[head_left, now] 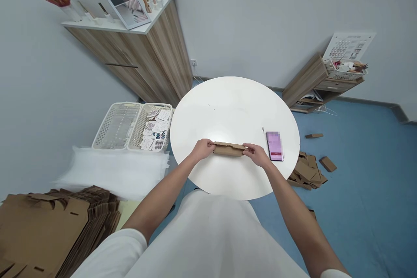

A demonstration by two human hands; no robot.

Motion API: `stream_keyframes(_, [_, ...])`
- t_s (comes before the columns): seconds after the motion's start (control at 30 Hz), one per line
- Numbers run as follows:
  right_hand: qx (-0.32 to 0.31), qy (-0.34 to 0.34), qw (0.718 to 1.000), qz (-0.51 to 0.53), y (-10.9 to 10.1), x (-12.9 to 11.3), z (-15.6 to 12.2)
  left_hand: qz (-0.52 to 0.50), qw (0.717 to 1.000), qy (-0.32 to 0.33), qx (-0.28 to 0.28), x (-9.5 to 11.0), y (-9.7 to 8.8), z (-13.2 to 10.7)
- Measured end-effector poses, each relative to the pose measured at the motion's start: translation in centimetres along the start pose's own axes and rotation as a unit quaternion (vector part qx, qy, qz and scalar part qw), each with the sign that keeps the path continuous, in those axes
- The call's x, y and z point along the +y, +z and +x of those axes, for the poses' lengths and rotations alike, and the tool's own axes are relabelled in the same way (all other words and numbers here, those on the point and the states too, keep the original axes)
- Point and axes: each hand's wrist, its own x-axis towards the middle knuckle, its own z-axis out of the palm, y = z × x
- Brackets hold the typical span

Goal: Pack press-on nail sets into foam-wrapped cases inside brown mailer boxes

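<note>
A small brown cardboard box lies near the front of the round white table, its long side facing me. Its top edge looks slightly parted, and how far the lid is closed cannot be made out. My left hand grips the box's left end, fingers pinched at the corner. At the opposite end my right hand pinches the right corner. To the right of that hand a phone with a lit pinkish screen rests on the table.
Left of the table stand white baskets, one with patterned cards. White sheets and a stack of flat cardboard lie nearer me. Folded boxes are piled on the floor at right. Wooden cabinets stand behind.
</note>
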Motion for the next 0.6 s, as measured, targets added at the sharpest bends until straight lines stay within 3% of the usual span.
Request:
stream_keyframes(0.13, [0.007,-0.007,1.0,0.009,0.2,0.1,-0.1,0.026,0.995,0.092,0.035,-0.2,0.3,-0.4])
stream_keyframes(0.27, [0.016,-0.013,1.0,0.005,0.3,0.2,-0.3,0.055,0.982,0.181,0.019,-0.8,0.1,-0.4])
stream_keyframes(0.47, [0.011,-0.021,1.0,-0.006,0.6,0.4,-0.3,0.047,0.968,0.242,0.038,-2.1,0.4,0.1])
stream_keyframes(0.6, [0.016,-0.029,0.999,-0.015,0.8,0.6,-0.2,0.005,0.969,0.237,0.075,-2.4,1.1,0.1])
